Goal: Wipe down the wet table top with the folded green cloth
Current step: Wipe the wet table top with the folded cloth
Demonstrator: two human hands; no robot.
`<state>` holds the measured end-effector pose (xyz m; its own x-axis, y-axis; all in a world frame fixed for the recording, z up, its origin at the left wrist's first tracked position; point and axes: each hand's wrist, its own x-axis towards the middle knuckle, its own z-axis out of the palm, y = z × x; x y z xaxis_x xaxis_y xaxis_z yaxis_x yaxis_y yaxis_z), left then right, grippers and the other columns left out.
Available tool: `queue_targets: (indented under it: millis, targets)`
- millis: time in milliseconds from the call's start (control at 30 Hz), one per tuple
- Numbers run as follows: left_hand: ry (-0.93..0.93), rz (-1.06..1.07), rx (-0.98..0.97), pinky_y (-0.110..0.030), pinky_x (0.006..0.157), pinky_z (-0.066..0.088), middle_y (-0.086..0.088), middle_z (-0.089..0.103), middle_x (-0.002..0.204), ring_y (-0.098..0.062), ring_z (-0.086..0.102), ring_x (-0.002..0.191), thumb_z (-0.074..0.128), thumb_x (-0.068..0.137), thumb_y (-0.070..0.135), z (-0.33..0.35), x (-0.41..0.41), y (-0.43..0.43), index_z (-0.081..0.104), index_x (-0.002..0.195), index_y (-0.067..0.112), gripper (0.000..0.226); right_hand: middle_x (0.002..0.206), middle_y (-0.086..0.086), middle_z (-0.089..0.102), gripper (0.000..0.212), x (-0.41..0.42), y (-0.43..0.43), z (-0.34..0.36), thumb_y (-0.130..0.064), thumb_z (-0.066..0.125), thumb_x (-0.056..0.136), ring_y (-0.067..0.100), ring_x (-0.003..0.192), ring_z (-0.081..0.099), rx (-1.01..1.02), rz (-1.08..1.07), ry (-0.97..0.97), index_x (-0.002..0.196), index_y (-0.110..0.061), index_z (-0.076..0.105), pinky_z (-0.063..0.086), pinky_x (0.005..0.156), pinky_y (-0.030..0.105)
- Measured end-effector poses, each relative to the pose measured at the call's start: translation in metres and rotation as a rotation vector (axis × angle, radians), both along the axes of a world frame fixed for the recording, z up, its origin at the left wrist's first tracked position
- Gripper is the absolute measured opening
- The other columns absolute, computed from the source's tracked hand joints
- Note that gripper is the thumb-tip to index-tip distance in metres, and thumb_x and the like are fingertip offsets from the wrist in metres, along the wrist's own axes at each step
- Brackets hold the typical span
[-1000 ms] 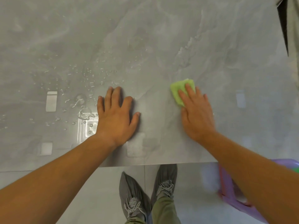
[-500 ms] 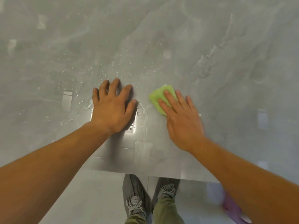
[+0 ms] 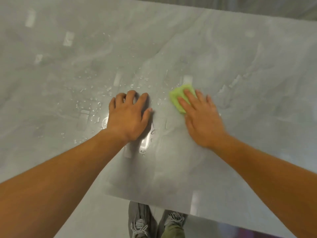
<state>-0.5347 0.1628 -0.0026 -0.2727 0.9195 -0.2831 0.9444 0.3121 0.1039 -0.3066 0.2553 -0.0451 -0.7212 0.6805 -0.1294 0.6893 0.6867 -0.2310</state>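
Note:
A folded green cloth lies flat on the grey marble-look table top. My right hand presses down on the cloth with spread fingers, covering its near right part. My left hand rests flat on the table to the left of the cloth, fingers slightly curled, holding nothing. Water drops are scattered left of and beyond my left hand, and a wet smear shines just near it. The picture is blurred by motion.
The table's near edge runs across the lower part of the view, with my two grey shoes on the pale floor below it. The table's far edge shows at the top right.
My right hand has slid the cloth leftward toward my left hand over the last second. The view has shifted, so the table's far edge now shows. My left hand stays planted.

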Motion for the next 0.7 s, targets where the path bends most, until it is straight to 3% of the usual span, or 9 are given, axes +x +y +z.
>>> queue_targets:
  millis: [67, 167, 267, 367, 467, 567, 700]
  targets:
    - [0.009, -0.007, -0.037, -0.051, 0.109, 0.029, -0.006, 0.038, 0.144, -0.036, 0.036, 0.128, 0.033, 0.099, 0.053, 0.002, -0.003, 0.008, 0.033, 0.146, 0.032, 0.051, 0.165, 0.005, 0.018, 0.057, -0.023, 0.046, 0.002, -0.026, 0.034, 0.098, 0.037, 0.151, 0.015, -0.032, -0.169, 0.026, 0.154, -0.023, 0.028, 0.014, 0.121, 0.057]
    - [0.031, -0.014, -0.061, -0.051, 0.106, 0.032, -0.008, 0.044, 0.135, -0.035, 0.042, 0.121, 0.033, 0.098, 0.053, 0.004, -0.007, 0.018, 0.038, 0.145, 0.031, 0.052, 0.166, 0.006, 0.012, 0.057, -0.051, 0.050, 0.004, -0.029, 0.030, 0.101, 0.037, 0.152, 0.009, -0.016, -0.291, 0.021, 0.156, -0.021, 0.022, 0.010, 0.122, 0.055]
    - [0.006, -0.026, -0.022, -0.053, 0.109, 0.030, -0.009, 0.051, 0.122, -0.035, 0.047, 0.114, 0.029, 0.094, 0.054, 0.006, -0.013, 0.030, 0.053, 0.131, 0.028, 0.051, 0.166, 0.006, 0.016, 0.057, -0.037, 0.019, 0.007, -0.030, 0.029, 0.099, 0.037, 0.151, 0.013, -0.003, -0.080, -0.002, 0.156, -0.020, 0.026, 0.016, 0.121, 0.056]
    - [-0.046, -0.018, -0.009, -0.055, 0.115, 0.024, -0.010, 0.047, 0.137, -0.036, 0.040, 0.129, 0.031, 0.091, 0.052, 0.009, -0.029, 0.054, 0.057, 0.127, 0.026, 0.052, 0.165, 0.002, 0.020, 0.056, -0.012, 0.031, 0.007, -0.026, 0.033, 0.099, 0.034, 0.151, 0.018, -0.051, 0.124, 0.002, 0.154, -0.023, 0.029, 0.018, 0.121, 0.055]
    - [-0.065, -0.035, -0.011, -0.055, 0.121, 0.012, -0.012, 0.027, 0.158, -0.036, 0.020, 0.147, 0.035, 0.097, 0.048, 0.008, -0.050, 0.091, 0.046, 0.139, 0.026, 0.049, 0.162, 0.007, 0.027, 0.057, -0.019, 0.091, 0.004, -0.027, 0.031, 0.095, 0.039, 0.147, 0.028, -0.042, -0.098, -0.006, 0.152, -0.022, 0.034, 0.024, 0.116, 0.059]
    - [-0.084, -0.074, -0.016, -0.052, 0.123, 0.002, -0.013, 0.009, 0.165, -0.035, 0.002, 0.152, 0.036, 0.099, 0.048, 0.000, -0.069, 0.134, 0.032, 0.148, 0.026, 0.053, 0.165, 0.007, 0.019, 0.057, -0.060, 0.158, 0.004, -0.032, 0.026, 0.098, 0.037, 0.149, 0.019, -0.013, -0.403, 0.018, 0.154, -0.021, 0.030, 0.017, 0.119, 0.056]
    - [-0.090, -0.117, -0.055, -0.054, 0.122, -0.004, -0.012, -0.006, 0.167, -0.037, -0.009, 0.152, 0.032, 0.099, 0.052, -0.012, -0.089, 0.186, 0.015, 0.155, 0.029, 0.063, 0.166, 0.004, 0.013, 0.055, -0.112, 0.171, 0.002, -0.029, 0.027, 0.103, 0.034, 0.152, 0.011, 0.017, -0.437, 0.020, 0.157, -0.022, 0.023, 0.010, 0.122, 0.052]
